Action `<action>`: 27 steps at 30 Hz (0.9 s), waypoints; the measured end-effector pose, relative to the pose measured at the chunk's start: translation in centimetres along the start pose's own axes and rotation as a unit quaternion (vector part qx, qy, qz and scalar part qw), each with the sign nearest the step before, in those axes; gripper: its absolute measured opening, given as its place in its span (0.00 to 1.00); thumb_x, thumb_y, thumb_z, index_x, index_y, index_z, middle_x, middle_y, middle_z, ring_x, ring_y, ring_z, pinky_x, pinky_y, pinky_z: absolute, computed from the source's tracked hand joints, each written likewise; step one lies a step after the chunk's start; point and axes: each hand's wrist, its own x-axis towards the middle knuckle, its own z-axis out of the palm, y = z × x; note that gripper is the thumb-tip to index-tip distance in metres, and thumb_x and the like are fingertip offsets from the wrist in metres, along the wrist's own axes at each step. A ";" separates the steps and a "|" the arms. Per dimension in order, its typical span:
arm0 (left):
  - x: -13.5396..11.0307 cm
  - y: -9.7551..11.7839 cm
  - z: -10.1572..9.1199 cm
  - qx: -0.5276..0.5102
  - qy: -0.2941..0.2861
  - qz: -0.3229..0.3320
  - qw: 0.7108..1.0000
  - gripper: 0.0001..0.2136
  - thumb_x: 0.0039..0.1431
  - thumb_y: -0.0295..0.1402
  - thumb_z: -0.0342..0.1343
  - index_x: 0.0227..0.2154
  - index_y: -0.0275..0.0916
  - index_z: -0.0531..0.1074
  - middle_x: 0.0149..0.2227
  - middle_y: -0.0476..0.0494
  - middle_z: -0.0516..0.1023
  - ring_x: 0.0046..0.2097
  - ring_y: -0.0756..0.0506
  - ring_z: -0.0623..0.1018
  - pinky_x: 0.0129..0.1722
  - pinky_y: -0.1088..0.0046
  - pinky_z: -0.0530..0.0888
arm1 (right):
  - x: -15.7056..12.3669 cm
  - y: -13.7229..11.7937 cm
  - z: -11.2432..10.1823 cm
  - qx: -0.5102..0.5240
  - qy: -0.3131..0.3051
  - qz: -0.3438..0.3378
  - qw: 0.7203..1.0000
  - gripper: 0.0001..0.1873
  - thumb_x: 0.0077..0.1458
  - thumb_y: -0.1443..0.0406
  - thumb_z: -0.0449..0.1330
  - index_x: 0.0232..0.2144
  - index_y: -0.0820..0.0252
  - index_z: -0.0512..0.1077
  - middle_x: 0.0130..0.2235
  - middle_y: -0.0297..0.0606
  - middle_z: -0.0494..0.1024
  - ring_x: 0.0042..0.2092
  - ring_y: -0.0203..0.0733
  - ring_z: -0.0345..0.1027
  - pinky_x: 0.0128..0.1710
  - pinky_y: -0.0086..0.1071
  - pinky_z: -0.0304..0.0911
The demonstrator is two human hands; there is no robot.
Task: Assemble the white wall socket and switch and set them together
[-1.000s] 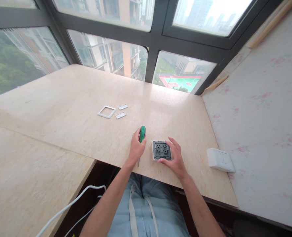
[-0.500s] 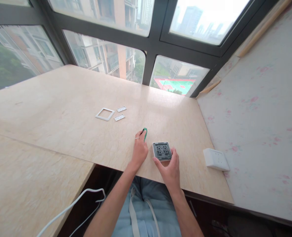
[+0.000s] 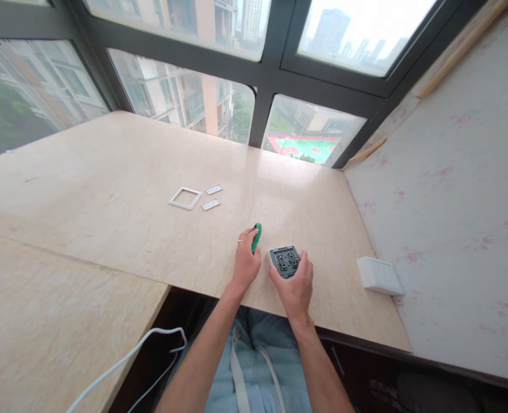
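Note:
My left hand [image 3: 245,265] is closed round a green-handled screwdriver [image 3: 256,237], its handle end poking up past my fingers. Just to its right, my right hand [image 3: 294,284] grips the near edge of a grey switch module [image 3: 284,259] with two dark inserts facing up, lifted or tilted a little off the beige table [image 3: 151,229]. The two hands are close together near the table's front edge. Farther back on the table lie a white square frame [image 3: 186,198] and two small white rocker plates [image 3: 211,196].
A white wall socket [image 3: 379,275] sits on the floral surface at the right, next to the table. White cables [image 3: 125,358] hang below the table's front edge at the left. Large windows run along the back.
My right hand has slid from the module's side to its near edge and closed on it. My left hand has shifted right and turned the screwdriver handle upward, toward the module.

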 end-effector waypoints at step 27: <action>0.1 -0.7 0.3 0.053 -0.009 0.021 0.998 0.23 0.56 0.18 0.50 0.54 0.39 0.70 0.57 0.35 0.71 0.61 0.39 0.71 0.65 0.49 0.66 | -0.6 1.0 0.2 0.088 -0.021 0.032 0.995 0.51 0.52 0.41 0.62 0.66 0.65 0.54 0.62 0.65 0.63 0.64 0.68 0.58 0.60 0.63 0.58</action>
